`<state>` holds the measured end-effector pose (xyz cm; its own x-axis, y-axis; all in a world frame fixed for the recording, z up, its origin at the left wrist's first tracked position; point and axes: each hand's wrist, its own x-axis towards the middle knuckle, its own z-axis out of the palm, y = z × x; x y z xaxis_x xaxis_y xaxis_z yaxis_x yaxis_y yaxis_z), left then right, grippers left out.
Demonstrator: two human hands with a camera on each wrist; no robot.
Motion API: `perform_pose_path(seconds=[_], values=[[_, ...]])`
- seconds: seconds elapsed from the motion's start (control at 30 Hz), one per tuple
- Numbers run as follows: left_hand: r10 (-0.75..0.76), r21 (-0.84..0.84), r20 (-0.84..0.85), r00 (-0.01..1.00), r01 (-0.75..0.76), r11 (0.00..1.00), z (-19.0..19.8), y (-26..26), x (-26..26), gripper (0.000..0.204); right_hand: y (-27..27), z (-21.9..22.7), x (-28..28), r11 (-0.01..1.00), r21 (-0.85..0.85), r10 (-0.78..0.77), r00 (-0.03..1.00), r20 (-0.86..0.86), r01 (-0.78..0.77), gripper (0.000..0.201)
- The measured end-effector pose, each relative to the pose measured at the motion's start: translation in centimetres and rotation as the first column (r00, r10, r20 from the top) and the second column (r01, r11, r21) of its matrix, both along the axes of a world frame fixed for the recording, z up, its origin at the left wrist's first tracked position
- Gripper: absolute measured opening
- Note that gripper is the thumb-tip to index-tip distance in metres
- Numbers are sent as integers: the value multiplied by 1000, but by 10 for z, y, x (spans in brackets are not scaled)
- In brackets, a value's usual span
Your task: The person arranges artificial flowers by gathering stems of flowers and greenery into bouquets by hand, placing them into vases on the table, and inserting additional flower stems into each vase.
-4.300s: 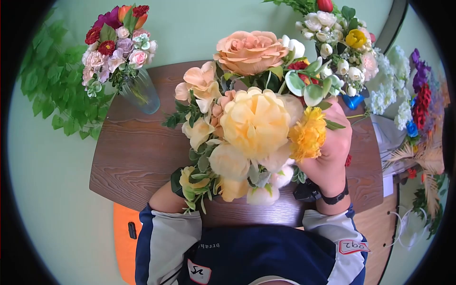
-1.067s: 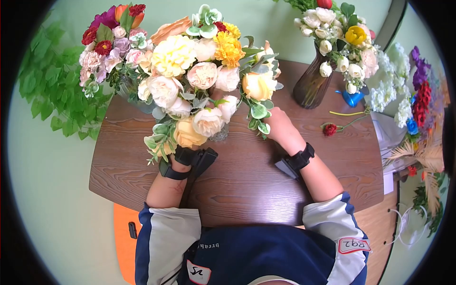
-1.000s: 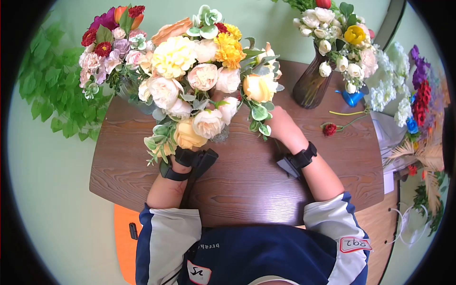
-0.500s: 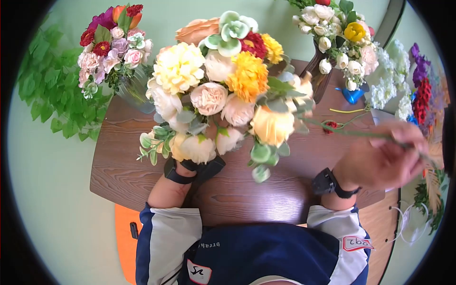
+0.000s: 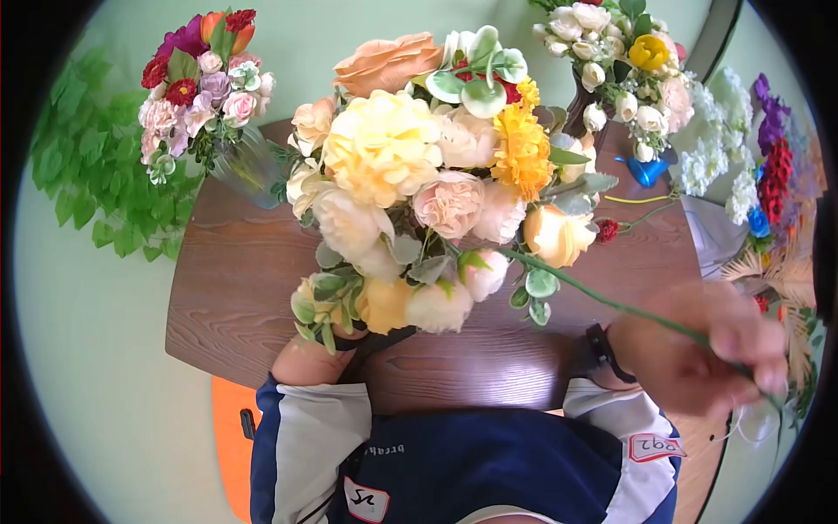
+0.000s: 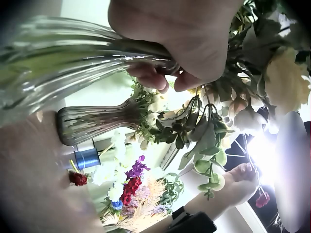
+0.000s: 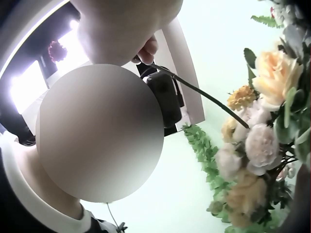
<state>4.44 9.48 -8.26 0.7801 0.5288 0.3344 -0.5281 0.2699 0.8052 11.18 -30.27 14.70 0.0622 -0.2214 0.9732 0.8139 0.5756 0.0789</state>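
Observation:
A full artificial bouquet [image 5: 384, 148] of cream, peach, pink and yellow blooms stands in a clear ribbed glass vase [image 6: 63, 63]. My left hand [image 6: 180, 39] grips the vase around its neck; in the head view the blooms hide this hand. Off to the right, my right hand [image 5: 707, 349] pinches a long green stem [image 5: 611, 301] between thumb and fingers. One end of the stem overlaps the lower blooms in the head view. A small dark red flower [image 6: 263, 199] shows just beyond the right hand in the left wrist view.
A glass vase of mixed flowers [image 5: 205, 105] stands at the table's back left. White flowers [image 5: 628, 96] fill a dark ribbed vase [image 6: 97, 121] at the back right. Near it lie a blue spool [image 5: 644, 171] and a red flower [image 5: 607, 230]. More flowers [image 5: 772, 183] crowd the far right.
My right hand has left the bouquet's right side, swung right toward the camera with the green stem, then lowered slightly. The bouquet has shifted right and come nearer the camera since one second ago.

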Motion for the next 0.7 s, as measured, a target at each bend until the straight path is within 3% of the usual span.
perform_pose_path(seconds=[0.2, 0.27, 0.33, 0.4, 0.57, 0.67, 0.7], values=[[6, 14, -2, 1000, -6, 1000, 2, 3, 1, 20, 39, -14, 16, 986, -165, 9, 999, 39, -3, 22], [9, 16, -4, 1000, -9, 1000, 2, 3, 1, 20, 43, -16, 17, 942, -333, 56, 998, 9, -49, 21], [12, 17, -9, 1000, -12, 1000, 0, 4, -1, 20, 47, -19, 14, 944, -322, 52, 996, -75, -73, 17], [15, 17, -13, 1000, -14, 1000, -2, 4, -2, 20, 47, -18, 16, 850, -498, -174, 984, 44, 173, 15], [31, 19, -9, 999, -31, 999, -2, 6, -5, 20, 50, -18, 16, 872, -463, -184, 983, -2, 162, 18], [38, 26, -9, 999, -38, 999, -1, 6, -6, 19, 50, -17, 16, 926, -375, -27, 990, -139, -28, 12], [39, 28, -10, 999, -39, 999, -1, 6, -6, 19, 51, -17, 16, 928, -372, -37, 988, -152, -22, 11]])
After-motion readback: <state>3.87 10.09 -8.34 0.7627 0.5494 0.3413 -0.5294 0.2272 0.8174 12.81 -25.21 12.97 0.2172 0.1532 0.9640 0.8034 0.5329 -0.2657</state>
